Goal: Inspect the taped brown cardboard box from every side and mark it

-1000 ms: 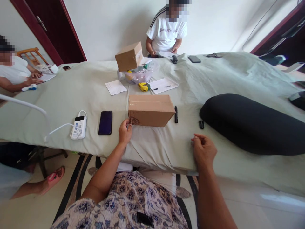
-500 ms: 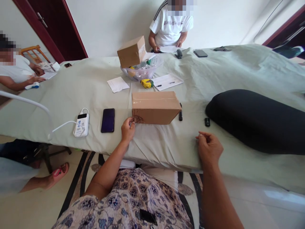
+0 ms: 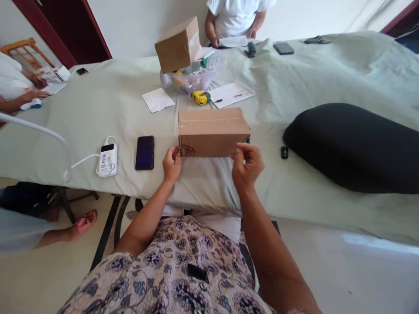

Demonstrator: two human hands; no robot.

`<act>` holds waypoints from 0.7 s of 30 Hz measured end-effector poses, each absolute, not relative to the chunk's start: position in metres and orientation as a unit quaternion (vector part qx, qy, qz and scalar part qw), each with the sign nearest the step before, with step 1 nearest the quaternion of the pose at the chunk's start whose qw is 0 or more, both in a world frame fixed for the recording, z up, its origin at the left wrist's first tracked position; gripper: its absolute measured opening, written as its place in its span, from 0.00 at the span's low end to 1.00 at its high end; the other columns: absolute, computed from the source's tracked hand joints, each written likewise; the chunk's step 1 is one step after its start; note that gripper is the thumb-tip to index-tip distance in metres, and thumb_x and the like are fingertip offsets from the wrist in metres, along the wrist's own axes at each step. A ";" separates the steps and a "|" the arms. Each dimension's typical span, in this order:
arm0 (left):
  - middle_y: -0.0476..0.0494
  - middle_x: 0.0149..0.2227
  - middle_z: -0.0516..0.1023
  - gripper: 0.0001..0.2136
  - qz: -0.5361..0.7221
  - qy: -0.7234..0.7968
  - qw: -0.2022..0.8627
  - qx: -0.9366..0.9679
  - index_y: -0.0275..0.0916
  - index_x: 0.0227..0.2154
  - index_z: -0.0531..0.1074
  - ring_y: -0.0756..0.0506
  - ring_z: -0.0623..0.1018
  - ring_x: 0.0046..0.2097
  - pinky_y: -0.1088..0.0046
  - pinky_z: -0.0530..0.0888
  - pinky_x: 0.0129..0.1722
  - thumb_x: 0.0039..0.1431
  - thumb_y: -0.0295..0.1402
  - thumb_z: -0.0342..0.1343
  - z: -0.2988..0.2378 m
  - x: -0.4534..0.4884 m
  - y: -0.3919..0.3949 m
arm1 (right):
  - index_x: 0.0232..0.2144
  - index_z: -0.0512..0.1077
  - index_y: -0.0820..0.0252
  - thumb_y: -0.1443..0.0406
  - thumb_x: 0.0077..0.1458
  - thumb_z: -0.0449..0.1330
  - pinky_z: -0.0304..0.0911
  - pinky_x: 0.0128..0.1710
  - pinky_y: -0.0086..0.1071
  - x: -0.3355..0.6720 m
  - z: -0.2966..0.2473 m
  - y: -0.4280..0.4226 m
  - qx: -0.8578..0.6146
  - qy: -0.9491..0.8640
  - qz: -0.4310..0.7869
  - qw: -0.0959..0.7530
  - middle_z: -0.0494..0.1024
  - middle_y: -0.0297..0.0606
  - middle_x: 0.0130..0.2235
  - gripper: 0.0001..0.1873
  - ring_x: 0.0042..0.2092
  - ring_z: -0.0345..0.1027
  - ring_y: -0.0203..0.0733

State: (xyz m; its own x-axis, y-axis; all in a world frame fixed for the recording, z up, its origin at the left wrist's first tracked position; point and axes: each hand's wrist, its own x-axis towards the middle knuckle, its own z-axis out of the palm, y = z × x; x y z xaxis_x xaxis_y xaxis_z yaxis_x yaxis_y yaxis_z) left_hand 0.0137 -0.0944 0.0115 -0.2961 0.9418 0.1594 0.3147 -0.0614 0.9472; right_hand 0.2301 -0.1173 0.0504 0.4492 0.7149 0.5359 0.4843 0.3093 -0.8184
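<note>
A closed brown cardboard box (image 3: 209, 131) lies on the cloth-covered table in front of me, clear tape along its top and a dark printed mark at its lower left. My left hand (image 3: 172, 165) is at that lower left corner, its curled fingers against the box edge. Close to the front right corner is my right hand (image 3: 247, 165), fingers bent in and thumb near the forefinger. I see nothing in it, and whether it touches the box I cannot tell. A black object at the box's right end is mostly hidden.
Left of the box lie a phone (image 3: 144, 152) and a cabled white power bank (image 3: 108, 160). Behind it are a yellow tape measure (image 3: 200, 97), papers and a filled plastic basin (image 3: 196, 82). A black cushion-like object (image 3: 353, 148) and small black cylinder (image 3: 284, 152) lie right. Two people sit around the table.
My right hand has moved left from the bare cloth to the box's right front corner. My left hand stays at the left corner. The view has tilted downward.
</note>
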 end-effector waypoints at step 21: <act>0.37 0.50 0.74 0.09 0.448 0.627 0.198 0.606 0.42 0.36 0.70 0.38 0.72 0.57 0.55 0.67 0.65 0.57 0.20 0.56 0.002 0.020 -0.090 | 0.71 0.55 0.52 0.57 0.63 0.60 0.31 0.70 0.74 0.164 0.066 -0.079 -0.561 -0.754 -0.047 0.338 0.60 0.53 0.70 0.38 0.75 0.45 0.64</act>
